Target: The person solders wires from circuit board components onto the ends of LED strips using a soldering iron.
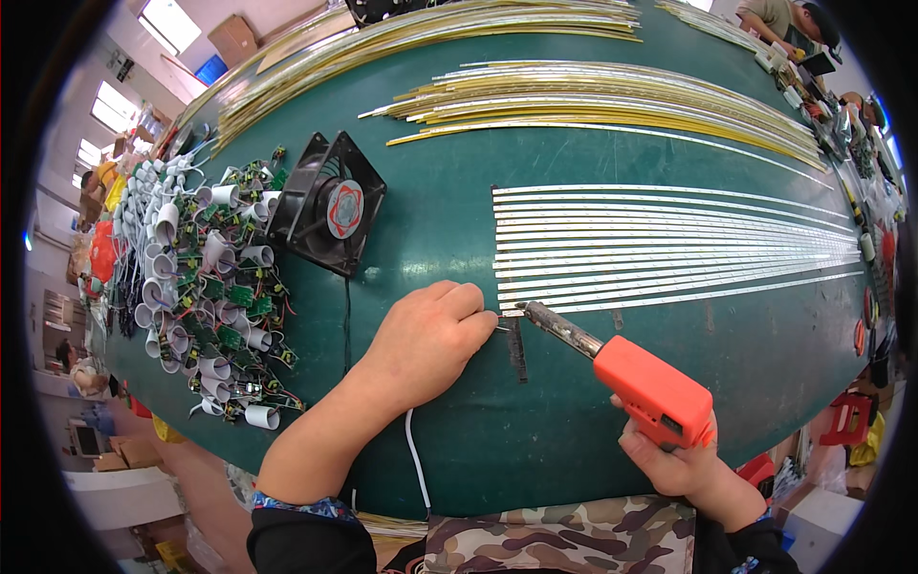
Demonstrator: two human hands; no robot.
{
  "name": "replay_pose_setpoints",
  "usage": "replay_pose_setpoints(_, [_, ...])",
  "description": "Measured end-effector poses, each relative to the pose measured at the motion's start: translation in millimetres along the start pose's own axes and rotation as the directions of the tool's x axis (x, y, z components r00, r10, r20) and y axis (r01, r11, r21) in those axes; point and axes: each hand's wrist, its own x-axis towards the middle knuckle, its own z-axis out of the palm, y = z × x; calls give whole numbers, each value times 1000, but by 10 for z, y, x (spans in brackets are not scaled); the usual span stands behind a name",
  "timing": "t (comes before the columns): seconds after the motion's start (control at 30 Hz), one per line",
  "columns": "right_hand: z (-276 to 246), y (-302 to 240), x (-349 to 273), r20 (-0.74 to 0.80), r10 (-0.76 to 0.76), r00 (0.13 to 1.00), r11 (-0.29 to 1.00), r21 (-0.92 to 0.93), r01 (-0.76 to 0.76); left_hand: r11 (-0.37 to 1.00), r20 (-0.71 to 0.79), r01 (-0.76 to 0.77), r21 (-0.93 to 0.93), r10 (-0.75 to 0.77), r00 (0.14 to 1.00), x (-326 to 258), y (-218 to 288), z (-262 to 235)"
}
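Head view: on the green counter [564, 450], white strips [765, 251] were spread toward the right edge; a red soldering gun [655, 387] was gripped by the right fingers [644, 452], a thin wire [503, 329] pinched by the left fingers [476, 331].

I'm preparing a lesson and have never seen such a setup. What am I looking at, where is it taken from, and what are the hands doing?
These are a person's own bare hands, seen by the left of two wide fisheye cameras worn on the head, so straight edges bend near the rim. The right hand holds a red pistol-shaped tool, probably a soldering gun, its tip at the near-left corner of a row of silvery strips. The left hand has its fingers closed beside that corner; what they pinch is too small to tell. On the green table are also a black fan, a pile of yellowish strips farther back and, at left, a heap of white tubes and green circuit boards.
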Motion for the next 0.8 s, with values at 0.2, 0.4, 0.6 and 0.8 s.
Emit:
replay_pose_setpoints(0.2, [-9, 44, 16, -3, -75, 997, 997, -28, 75, 1000, 16, 12, 0, -12, 1000, 3, 10, -12])
replay_pose_setpoints(0.4, [-9, 55, 12, -15, -17, 1000, 1000, 19, 18, 999, -10, 21, -32, -22, 1000, -18, -34, 2])
replay_pose_setpoints(0.6, [0, 38, 31, -39, -8, 999, 998, 59, 11, 997, -25, 40, -62, -42, 999, -25, -44, -21])
replay_pose_setpoints(0.8, [-23, -11, 35, -28, 64, 998, 995, 82, -61, 974, 11, 122, -192, -122, 992, -34, -82, -59])
